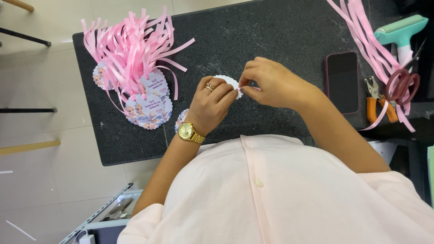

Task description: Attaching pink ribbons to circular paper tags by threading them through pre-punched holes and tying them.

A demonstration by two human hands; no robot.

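Nearest the camera is the person's pale pink buttoned shirt [280, 190], filling the lower right; to its left, low by the floor, part of a grey metal-framed shelf [106, 212] shows with a white plug beside it, its contents too blurred to tell. The floor [40, 149] is of large cream tiles, with a wooden bar and dark bars crossing it at the left edge.

The tabletop [271, 31] is a dark speckled stone slab, its near edge just past the shirt. Over its middle the left hand [210, 106], wearing a gold wristwatch [190, 132] and a ring, is closed around a round white scalloped paper tag [226, 81], held up off the stone; the right hand [271, 81] meets it from the right, thumb and forefinger pinched at the tag's edge on something too small to make out. Just behind the left wrist another printed tag [181, 119] peeks out, lying on the stone.

To the left lies a pile of round printed tags [149, 106] with cartoon pictures, each tied with pink ribbon strips [131, 45] that fan towards the far left corner. To the right of the hands a dark phone [342, 81] lies flat, screen off; beyond it to the right are an orange-handled hole punch [377, 101], maroon-handled scissors [402, 86], loose pink ribbons [366, 40] running from the far edge, and a mint-green roller [402, 29] at the far right.
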